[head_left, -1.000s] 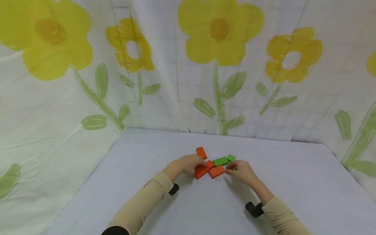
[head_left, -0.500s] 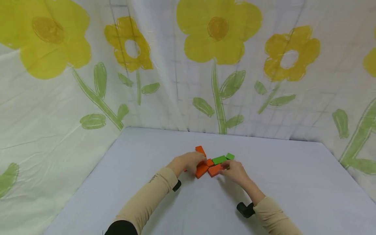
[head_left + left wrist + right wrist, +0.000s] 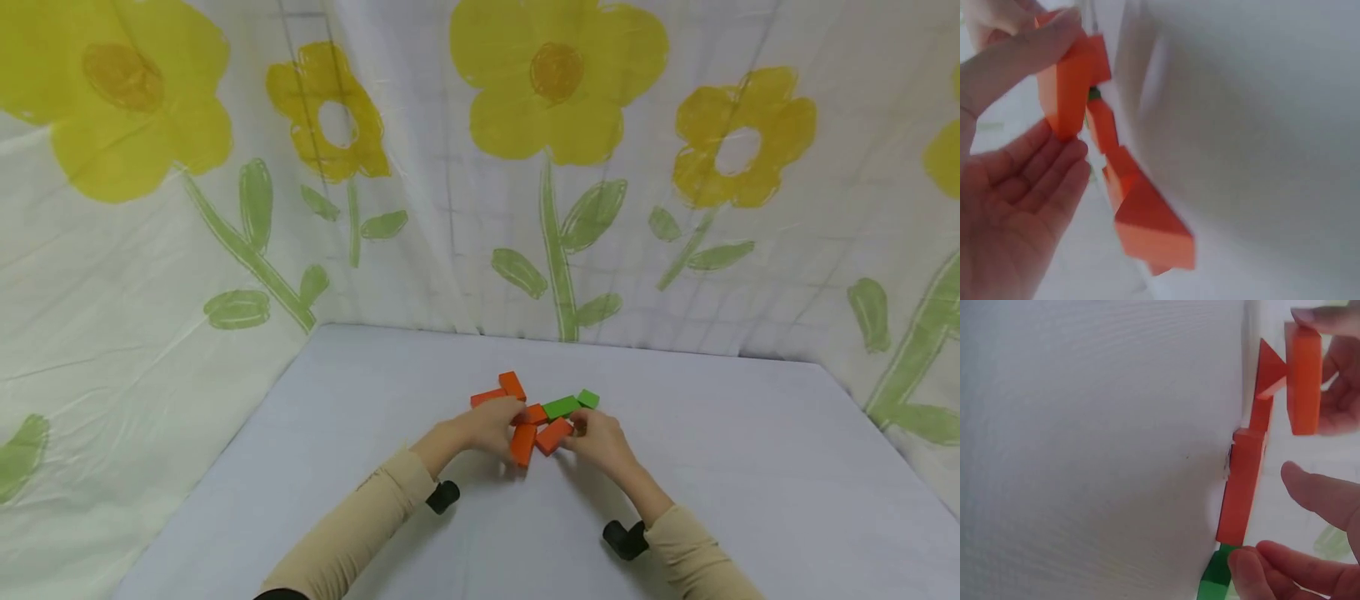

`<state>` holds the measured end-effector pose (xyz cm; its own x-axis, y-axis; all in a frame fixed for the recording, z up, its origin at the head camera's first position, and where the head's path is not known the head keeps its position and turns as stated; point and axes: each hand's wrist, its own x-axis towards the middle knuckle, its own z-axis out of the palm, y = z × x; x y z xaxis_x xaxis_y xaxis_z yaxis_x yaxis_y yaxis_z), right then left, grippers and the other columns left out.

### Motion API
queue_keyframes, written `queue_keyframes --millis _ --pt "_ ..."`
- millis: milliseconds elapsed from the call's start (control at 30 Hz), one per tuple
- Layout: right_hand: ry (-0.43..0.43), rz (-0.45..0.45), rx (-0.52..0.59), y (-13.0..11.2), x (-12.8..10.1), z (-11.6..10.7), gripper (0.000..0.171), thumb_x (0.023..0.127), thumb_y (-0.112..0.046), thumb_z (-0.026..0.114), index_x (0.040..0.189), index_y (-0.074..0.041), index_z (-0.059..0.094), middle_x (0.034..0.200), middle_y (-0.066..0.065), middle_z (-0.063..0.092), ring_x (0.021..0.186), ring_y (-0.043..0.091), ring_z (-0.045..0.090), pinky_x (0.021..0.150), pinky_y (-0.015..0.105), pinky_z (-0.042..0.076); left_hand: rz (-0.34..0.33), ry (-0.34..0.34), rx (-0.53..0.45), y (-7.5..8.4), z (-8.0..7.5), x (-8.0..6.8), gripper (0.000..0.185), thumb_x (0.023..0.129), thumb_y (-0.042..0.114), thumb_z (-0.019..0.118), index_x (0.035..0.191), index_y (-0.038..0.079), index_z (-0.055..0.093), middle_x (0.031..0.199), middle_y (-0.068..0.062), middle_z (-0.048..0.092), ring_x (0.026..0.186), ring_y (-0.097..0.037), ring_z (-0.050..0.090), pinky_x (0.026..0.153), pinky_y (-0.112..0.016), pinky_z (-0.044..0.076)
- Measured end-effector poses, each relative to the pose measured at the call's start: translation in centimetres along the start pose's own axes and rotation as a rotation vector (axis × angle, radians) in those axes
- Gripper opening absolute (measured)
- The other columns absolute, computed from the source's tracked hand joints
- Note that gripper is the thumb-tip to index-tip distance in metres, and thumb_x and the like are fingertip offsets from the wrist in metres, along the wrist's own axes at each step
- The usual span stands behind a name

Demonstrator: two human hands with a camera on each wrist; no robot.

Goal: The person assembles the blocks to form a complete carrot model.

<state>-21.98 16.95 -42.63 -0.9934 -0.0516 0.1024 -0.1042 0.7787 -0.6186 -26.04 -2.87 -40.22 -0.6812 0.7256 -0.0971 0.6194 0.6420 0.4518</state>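
– What's the left hand (image 3: 480,429) doing?

– Pinching an orange block (image 3: 522,444), tipped up on edge off the table (image 3: 720,467). From the left wrist view the thumb sits on one end and the fingers (image 3: 1041,175) under the other.

– And the right hand (image 3: 600,437)?

– Fingers loosely curled against a flat orange block (image 3: 553,435), one fingertip (image 3: 1244,562) touching the green block (image 3: 561,407) behind it. I can't see it truly gripping anything.

– How would those blocks handle?

– Stiff, light and smooth-faced, I'd say, like painted wood. Best held across the short ends or long edges; the flat faces might slip.

– What's around them?

– More orange blocks (image 3: 513,385) lie touching in a cluster, with a small green one (image 3: 588,398) at the far right. The table wears a plain white cloth, and sheets printed with yellow flowers (image 3: 558,75) hang all around.
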Motion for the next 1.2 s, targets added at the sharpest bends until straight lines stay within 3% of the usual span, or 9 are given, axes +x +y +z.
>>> queue_keyframes --millis 233,400,567,733,900,1033,1200 --pt "-0.032 0.045 -0.017 -0.2 0.1 0.4 0.05 0.065 -0.022 0.076 0.102 0.006 0.059 0.082 0.009 0.061 0.073 0.018 0.053 0.064 0.033 0.044 -0.103 0.096 -0.053 0.7 1.9 -2.6 0.059 0.052 0.024 0.085 0.1 0.006 0.055 0.09 0.002 0.05 0.08 -0.01 0.045 0.071 -0.021 0.041" --pt "-0.046 0.038 -0.08 -0.4 0.2 1.1 0.051 0.059 -0.032 0.08 0.093 0.002 0.061 0.073 0.002 0.056 0.066 0.016 0.048 0.055 0.028 0.039 -0.147 0.169 -0.072 1.5 3.2 -3.9 0.059 0.05 0.027 0.085 0.097 0.006 0.055 0.086 0.003 0.048 0.075 -0.009 0.044 0.066 -0.021 0.041" --pt "-0.044 0.029 -0.109 -0.7 0.5 1.2 0.046 0.057 -0.029 0.082 0.085 0.001 0.06 0.066 0.001 0.051 0.06 0.015 0.045 0.05 0.026 0.036 -0.192 0.185 -0.102 1.6 3.8 -3.9 0.061 0.052 0.024 0.085 0.102 0.005 0.055 0.091 0.001 0.048 0.077 -0.01 0.046 0.068 -0.022 0.042" --pt "-0.065 0.002 -0.079 -0.3 0.5 0.8 0.053 0.056 -0.025 0.081 0.097 0.003 0.061 0.077 0.003 0.058 0.067 0.016 0.048 0.057 0.028 0.042 -0.233 0.185 -0.248 0.7 3.8 -3.7 0.059 0.059 0.026 0.082 0.105 0.0 0.055 0.09 -0.002 0.052 0.078 -0.013 0.048 0.069 -0.025 0.043" --pt "-0.105 -0.054 -0.043 0.1 -0.4 0.1 0.053 0.053 -0.022 0.082 0.099 -0.002 0.063 0.085 0.001 0.059 0.075 0.015 0.05 0.066 0.031 0.043 -0.317 0.232 -0.397 0.3 3.5 -3.9 0.044 0.066 0.019 0.078 0.097 -0.002 0.055 0.084 -0.005 0.056 0.076 -0.016 0.051 0.068 -0.03 0.044" --pt "-0.189 -0.142 -0.009 0.3 -1.2 -0.1 0.052 0.051 -0.021 0.083 0.096 -0.004 0.062 0.086 -0.001 0.059 0.078 0.014 0.052 0.068 0.03 0.045 -0.354 0.254 -0.436 0.3 3.6 -3.8 0.037 0.065 0.013 0.077 0.093 -0.003 0.057 0.081 -0.005 0.057 0.074 -0.017 0.053 0.067 -0.03 0.045" --pt "-0.279 -0.291 0.054 0.1 -1.6 0.1 0.054 0.053 -0.023 0.082 0.097 -0.001 0.061 0.093 0.003 0.06 0.081 0.017 0.056 0.071 0.031 0.047 -0.355 0.263 -0.458 0.4 3.6 -3.4 0.032 0.065 0.009 0.077 0.09 -0.001 0.06 0.077 -0.004 0.057 0.071 -0.015 0.052 0.063 -0.027 0.045"
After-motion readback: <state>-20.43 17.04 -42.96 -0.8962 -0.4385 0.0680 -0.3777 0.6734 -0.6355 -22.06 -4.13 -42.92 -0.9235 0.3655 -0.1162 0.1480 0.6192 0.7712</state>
